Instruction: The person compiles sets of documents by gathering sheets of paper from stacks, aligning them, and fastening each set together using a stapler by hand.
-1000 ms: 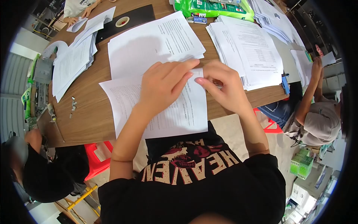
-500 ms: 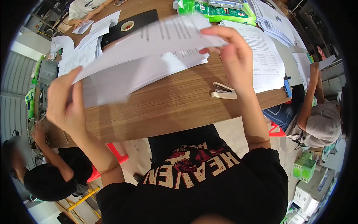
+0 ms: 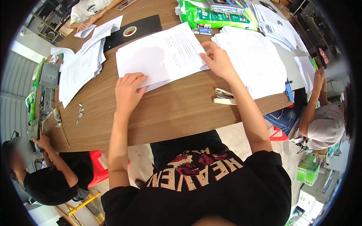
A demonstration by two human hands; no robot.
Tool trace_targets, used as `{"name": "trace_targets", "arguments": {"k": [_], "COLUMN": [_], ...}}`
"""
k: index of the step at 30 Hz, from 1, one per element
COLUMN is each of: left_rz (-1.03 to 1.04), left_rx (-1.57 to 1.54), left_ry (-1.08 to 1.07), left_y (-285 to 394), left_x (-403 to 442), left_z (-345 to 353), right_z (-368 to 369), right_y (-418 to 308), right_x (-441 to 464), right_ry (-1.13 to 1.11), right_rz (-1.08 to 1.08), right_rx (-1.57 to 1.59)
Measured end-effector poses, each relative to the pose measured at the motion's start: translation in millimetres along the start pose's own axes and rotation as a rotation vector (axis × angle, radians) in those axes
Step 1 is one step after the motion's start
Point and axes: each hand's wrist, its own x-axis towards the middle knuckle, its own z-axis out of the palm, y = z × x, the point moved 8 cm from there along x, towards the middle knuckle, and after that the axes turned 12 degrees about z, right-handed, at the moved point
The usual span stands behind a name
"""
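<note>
A stack of printed sheets (image 3: 158,56) lies on the wooden table in front of me, its edges slightly uneven. My left hand (image 3: 130,88) grips the stack's lower left edge, fingers on top and thumb at the side. At the right edge, my right hand (image 3: 218,60) holds the paper between thumb and fingers. A pale stapler (image 3: 225,101) rests beneath my right forearm, partly hidden by it. Another thick pile of printed sheets (image 3: 256,62) is just right of my right hand.
More papers (image 3: 83,66) lie left, near small metal pieces (image 3: 80,113) and a screwdriver (image 3: 58,118). A tape roll (image 3: 130,31) sits on a black sheet (image 3: 151,26). Green packaging (image 3: 222,19) stands at the back. People sit left and right; another person's hands (image 3: 85,25) are at the far left.
The lifted sheet has come down onto the stack in front of me. My left hand has moved right and my right hand slightly down, both now at the stack's edges. The stapler came into view.
</note>
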Motion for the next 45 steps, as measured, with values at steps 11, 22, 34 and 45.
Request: {"name": "trace_targets", "arguments": {"k": [11,22,34,45], "left_rz": [-0.044,-0.298,-0.944,-0.855], "left_rx": [-0.116,-0.547,-1.92,-2.084], "left_ry": [-0.017,0.108,-0.041,-0.181], "left_y": [-9,9,166,179], "left_x": [-9,31,169,219], "left_z": [8,4,200,236], "right_z": [-6,-180,-190,-191], "right_y": [-13,56,98,95], "right_x": [-5,-49,-58,-57], "right_ry": [0.228,0.452,0.377,0.304], "right_rz": [-0.074,-0.084,-0.038,0.028], "right_rx": [-0.458,-0.398,-0.692,-0.719]}}
